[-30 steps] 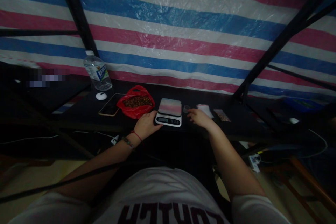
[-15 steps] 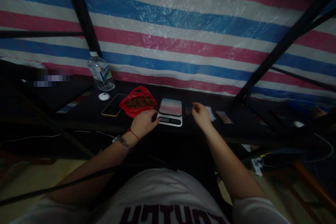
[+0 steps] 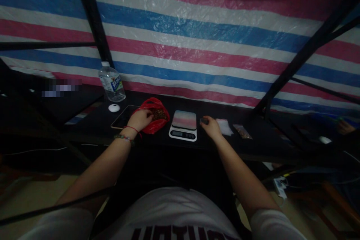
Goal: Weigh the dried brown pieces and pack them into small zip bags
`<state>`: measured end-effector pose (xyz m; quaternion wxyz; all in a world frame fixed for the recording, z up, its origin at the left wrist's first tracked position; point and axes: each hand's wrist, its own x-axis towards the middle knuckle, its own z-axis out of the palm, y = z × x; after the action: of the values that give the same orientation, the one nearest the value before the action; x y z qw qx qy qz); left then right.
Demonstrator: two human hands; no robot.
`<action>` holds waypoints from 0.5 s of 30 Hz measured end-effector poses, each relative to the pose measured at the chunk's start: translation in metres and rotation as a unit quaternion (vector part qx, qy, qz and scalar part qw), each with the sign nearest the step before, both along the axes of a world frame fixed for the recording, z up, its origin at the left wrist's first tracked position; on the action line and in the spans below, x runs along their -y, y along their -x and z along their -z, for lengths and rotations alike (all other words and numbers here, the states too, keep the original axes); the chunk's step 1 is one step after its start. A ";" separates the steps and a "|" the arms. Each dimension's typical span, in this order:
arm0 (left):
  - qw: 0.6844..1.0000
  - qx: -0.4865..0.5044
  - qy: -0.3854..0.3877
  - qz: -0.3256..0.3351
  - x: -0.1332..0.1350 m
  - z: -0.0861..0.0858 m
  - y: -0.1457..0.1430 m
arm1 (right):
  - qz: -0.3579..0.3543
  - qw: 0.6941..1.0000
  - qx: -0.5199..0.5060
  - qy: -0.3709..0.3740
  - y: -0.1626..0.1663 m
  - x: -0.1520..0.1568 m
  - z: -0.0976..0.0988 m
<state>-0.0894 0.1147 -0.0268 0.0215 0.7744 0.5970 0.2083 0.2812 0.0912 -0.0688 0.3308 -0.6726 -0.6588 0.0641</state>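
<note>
Red, white and blue stripes run across the plastic sheet (image 3: 197, 56) that fills the top of the frame, behind a dark bench (image 3: 165, 103). Left of centre, a clear bottle (image 3: 112, 86) with a white cap and a printed label stands upright at the back edge. Just in front of it lies a small white rounded thing (image 3: 114, 108), and beside that a flat phone or tablet (image 3: 120, 117) with a dark face, partly hidden by the left hand (image 3: 140, 119). This hand reaches into an open red bag (image 3: 154, 125), its fingers dipping among brown bits (image 3: 160, 113); whether they hold any cannot be told. At the middle of the frame, the white scale (image 3: 183, 135) stands with its display facing the person, the reading too small to make out, and its shiny plate bare. Just right of it, the right hand (image 3: 211, 127) has its fingers drawn narrow on a small cup (image 3: 204, 121). Beyond that hand lie some thin clear bags (image 3: 225, 127), then a little filled bag (image 3: 242, 132) of brownish pieces. At the far right, another person's hand (image 3: 345, 126) shows dimly.
</note>
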 end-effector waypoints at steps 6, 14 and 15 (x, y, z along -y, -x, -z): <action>0.997 0.033 -0.074 0.009 0.032 0.011 -0.020 | -0.104 0.990 -0.080 -0.055 0.058 -0.014 -0.038; 0.986 0.107 -0.068 0.110 0.052 0.022 -0.023 | -0.255 0.957 0.137 0.022 0.170 -0.025 -0.058; 0.980 0.147 -0.099 0.088 0.050 0.023 -0.018 | -0.253 0.951 0.173 0.030 0.175 -0.028 -0.058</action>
<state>-0.0719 0.0649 -0.0502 0.0510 0.7830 0.4933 0.3753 0.1062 0.1188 -0.0109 0.1639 -0.4943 -0.8524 0.0478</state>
